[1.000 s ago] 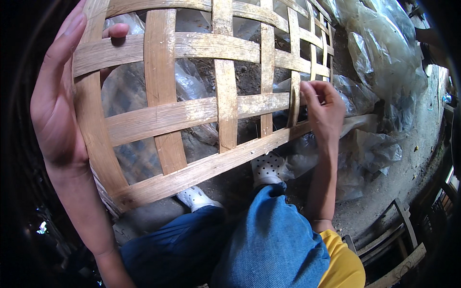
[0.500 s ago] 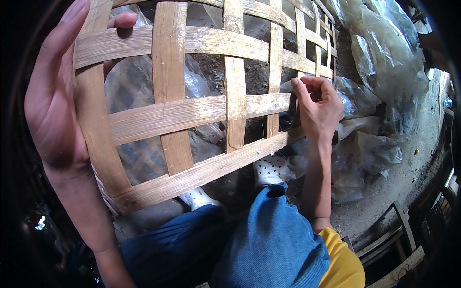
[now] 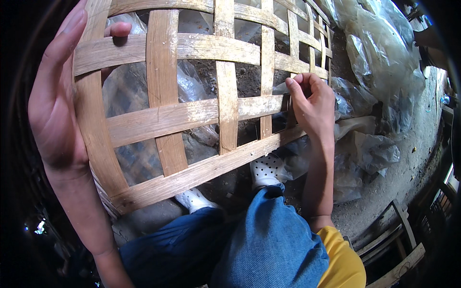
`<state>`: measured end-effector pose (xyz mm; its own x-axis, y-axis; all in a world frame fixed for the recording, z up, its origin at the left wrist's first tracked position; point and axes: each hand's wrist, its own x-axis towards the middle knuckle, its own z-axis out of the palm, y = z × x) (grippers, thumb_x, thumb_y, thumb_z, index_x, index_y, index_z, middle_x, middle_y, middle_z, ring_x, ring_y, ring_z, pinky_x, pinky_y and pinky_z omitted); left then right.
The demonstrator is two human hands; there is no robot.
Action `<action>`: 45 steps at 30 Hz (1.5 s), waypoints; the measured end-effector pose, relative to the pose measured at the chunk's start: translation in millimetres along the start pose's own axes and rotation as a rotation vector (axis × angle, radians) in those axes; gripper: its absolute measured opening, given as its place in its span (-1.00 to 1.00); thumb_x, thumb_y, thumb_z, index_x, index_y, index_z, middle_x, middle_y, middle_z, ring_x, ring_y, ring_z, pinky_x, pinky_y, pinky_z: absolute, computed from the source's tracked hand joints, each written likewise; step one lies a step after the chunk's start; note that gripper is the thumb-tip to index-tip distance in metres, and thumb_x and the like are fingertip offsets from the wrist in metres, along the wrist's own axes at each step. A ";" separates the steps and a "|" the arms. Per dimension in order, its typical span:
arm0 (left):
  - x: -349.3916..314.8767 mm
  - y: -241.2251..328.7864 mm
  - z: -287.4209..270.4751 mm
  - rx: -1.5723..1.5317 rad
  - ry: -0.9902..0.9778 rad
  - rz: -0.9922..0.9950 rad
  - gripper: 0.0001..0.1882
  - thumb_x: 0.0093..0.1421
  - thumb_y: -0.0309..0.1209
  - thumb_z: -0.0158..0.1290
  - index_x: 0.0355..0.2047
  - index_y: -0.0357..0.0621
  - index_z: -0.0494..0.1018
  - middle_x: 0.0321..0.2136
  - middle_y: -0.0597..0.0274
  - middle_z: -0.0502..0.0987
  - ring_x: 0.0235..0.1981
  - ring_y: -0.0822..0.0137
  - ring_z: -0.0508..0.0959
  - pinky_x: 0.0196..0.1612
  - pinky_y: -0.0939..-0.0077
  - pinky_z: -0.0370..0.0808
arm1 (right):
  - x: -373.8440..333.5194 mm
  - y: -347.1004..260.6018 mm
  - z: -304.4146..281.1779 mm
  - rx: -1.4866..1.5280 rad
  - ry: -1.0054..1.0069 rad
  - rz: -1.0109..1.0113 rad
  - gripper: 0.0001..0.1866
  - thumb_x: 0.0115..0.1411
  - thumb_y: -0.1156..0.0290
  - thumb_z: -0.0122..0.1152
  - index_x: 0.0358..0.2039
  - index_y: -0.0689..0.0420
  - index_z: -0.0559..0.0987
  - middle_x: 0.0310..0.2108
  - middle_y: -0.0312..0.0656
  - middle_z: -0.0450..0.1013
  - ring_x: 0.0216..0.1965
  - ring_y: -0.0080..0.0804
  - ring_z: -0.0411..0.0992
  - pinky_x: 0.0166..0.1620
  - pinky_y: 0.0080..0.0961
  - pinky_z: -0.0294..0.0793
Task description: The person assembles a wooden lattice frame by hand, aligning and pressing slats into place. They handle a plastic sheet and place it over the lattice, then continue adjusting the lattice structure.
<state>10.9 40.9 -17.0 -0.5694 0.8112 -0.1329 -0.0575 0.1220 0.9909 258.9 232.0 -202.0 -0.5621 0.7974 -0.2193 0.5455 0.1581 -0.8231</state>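
Note:
A panel of wide, flat bamboo strips (image 3: 163,124), woven in an open lattice, is held up in front of me at a slant. My left hand (image 3: 57,120) grips its left edge, thumb along the outer side and a fingertip showing through a gap near the top. At the right part of the lattice, my right hand (image 3: 314,105) is closed in a pinch at an upright bamboo strip (image 3: 292,113); the palm covers the strip's lower part. A thicker bottom strip (image 3: 211,168) runs along the panel's lower edge.
Crumpled clear plastic sheeting (image 3: 379,62) lies on the right and behind the lattice. My feet in white clogs (image 3: 265,170) rest on the dirt floor (image 3: 384,197) below the panel. Wooden or bamboo frame pieces (image 3: 398,269) lie at the lower right.
The panel has shifted slightly left, its upper strips a little lower. My right hand has moved slightly left with it, still pinched; the left hand keeps its grip.

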 end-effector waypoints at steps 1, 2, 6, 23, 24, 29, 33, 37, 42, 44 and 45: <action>0.4 -2.0 1.7 0.009 0.008 0.009 -0.35 0.52 -0.20 -0.35 0.48 -0.34 -0.09 0.47 -0.18 0.01 0.42 0.13 0.26 0.44 0.24 0.30 | -1.4 -0.1 -1.5 -0.051 -0.001 -0.025 -0.72 0.25 0.29 0.33 -0.32 0.30 0.62 -0.51 -0.16 0.55 -0.43 -0.52 0.52 -0.29 -0.49 0.49; 0.1 -1.9 3.2 0.016 0.023 0.013 -0.35 0.52 -0.21 -0.35 0.47 -0.35 -0.09 0.47 -0.19 0.02 0.41 0.14 0.27 0.44 0.25 0.30 | -2.7 -0.8 -1.1 -0.097 -0.007 -0.053 -0.72 0.26 0.29 0.32 -0.32 0.31 0.60 -0.51 -0.15 0.54 -0.43 -0.51 0.52 -0.29 -0.48 0.49; 0.3 -1.1 4.4 -0.009 0.004 0.013 -0.34 0.51 -0.23 -0.34 0.47 -0.38 -0.12 0.47 -0.20 0.01 0.38 0.18 0.33 0.43 0.28 0.32 | -12.2 5.3 -9.8 0.276 -0.073 0.009 -0.84 0.30 0.41 0.27 -0.29 0.25 0.55 -0.44 -0.22 0.55 -0.42 -0.54 0.51 -0.32 -0.52 0.49; 3.2 4.5 -6.2 -0.023 -0.190 0.012 -0.35 0.51 -0.26 -0.38 0.48 -0.39 -0.16 0.48 -0.22 -0.02 0.29 0.27 0.44 0.42 0.30 0.34 | -8.5 38.5 -25.0 0.104 0.159 -0.161 -0.83 0.22 0.38 0.38 -0.23 0.16 0.70 -0.27 -0.16 0.60 -0.18 -0.34 0.51 -0.03 -0.41 0.46; 3.2 5.1 -6.7 -0.031 -0.193 0.011 -0.35 0.51 -0.26 -0.38 0.48 -0.39 -0.15 0.48 -0.22 -0.02 0.30 0.26 0.43 0.42 0.30 0.33 | -14.8 25.4 -18.1 0.036 0.084 -0.196 -0.80 0.19 0.34 0.42 -0.27 0.19 0.68 -0.30 -0.17 0.59 -0.23 -0.34 0.51 -0.09 -0.41 0.46; -0.1 5.1 5.3 0.097 -0.044 0.040 -0.37 0.51 -0.27 -0.40 0.47 -0.39 -0.12 0.47 -0.22 0.01 0.34 0.21 0.38 0.44 0.28 0.31 | -23.4 11.8 -0.1 0.102 0.118 -0.042 -0.76 0.18 0.30 0.45 -0.31 0.21 0.64 -0.33 -0.19 0.59 -0.31 -0.36 0.52 -0.17 -0.45 0.48; 0.1 6.7 -2.0 -0.089 -0.115 0.012 -0.37 0.51 -0.28 -0.40 0.47 -0.38 -0.10 0.47 -0.21 0.03 0.39 0.17 0.32 0.45 0.25 0.29 | -21.9 9.1 1.5 0.063 0.140 -0.077 -0.77 0.19 0.32 0.44 -0.31 0.22 0.64 -0.34 -0.18 0.59 -0.31 -0.36 0.52 -0.20 -0.44 0.47; 0.0 7.1 1.5 -0.022 -0.066 -0.001 -0.36 0.51 -0.25 -0.39 0.47 -0.37 -0.10 0.47 -0.21 0.03 0.39 0.17 0.31 0.43 0.25 0.32 | -22.6 8.2 5.6 0.037 0.154 -0.080 -0.78 0.20 0.33 0.42 -0.31 0.24 0.64 -0.36 -0.16 0.58 -0.31 -0.35 0.53 -0.21 -0.42 0.47; 1.7 4.1 -7.4 -0.022 -0.122 -0.007 -0.36 0.51 -0.24 -0.37 0.47 -0.36 -0.08 0.47 -0.20 0.03 0.38 0.19 0.33 0.40 0.26 0.36 | -18.4 6.2 1.5 0.039 0.080 -0.040 -0.76 0.21 0.31 0.38 -0.32 0.25 0.64 -0.36 -0.12 0.59 -0.34 -0.31 0.52 -0.21 -0.38 0.47; -1.5 4.0 -3.4 0.039 -0.054 -0.003 -0.36 0.51 -0.23 -0.37 0.47 -0.35 -0.08 0.47 -0.20 0.03 0.38 0.19 0.33 0.40 0.26 0.36 | -17.8 2.3 0.5 0.027 0.053 -0.012 -0.76 0.22 0.31 0.37 -0.32 0.26 0.64 -0.35 -0.10 0.59 -0.35 -0.29 0.52 -0.22 -0.37 0.47; -1.8 3.8 -2.5 0.060 -0.032 -0.002 -0.36 0.51 -0.23 -0.36 0.47 -0.35 -0.08 0.47 -0.19 0.03 0.38 0.19 0.33 0.40 0.26 0.36 | -17.3 2.3 0.2 0.011 0.048 -0.013 -0.76 0.22 0.31 0.36 -0.32 0.26 0.63 -0.36 -0.09 0.58 -0.35 -0.29 0.52 -0.22 -0.37 0.47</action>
<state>9.6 38.4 -12.9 -0.5425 0.8289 -0.1368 -0.0093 0.1569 0.9876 269.7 218.5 -200.2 -0.5388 0.8222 -0.1835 0.5313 0.1627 -0.8314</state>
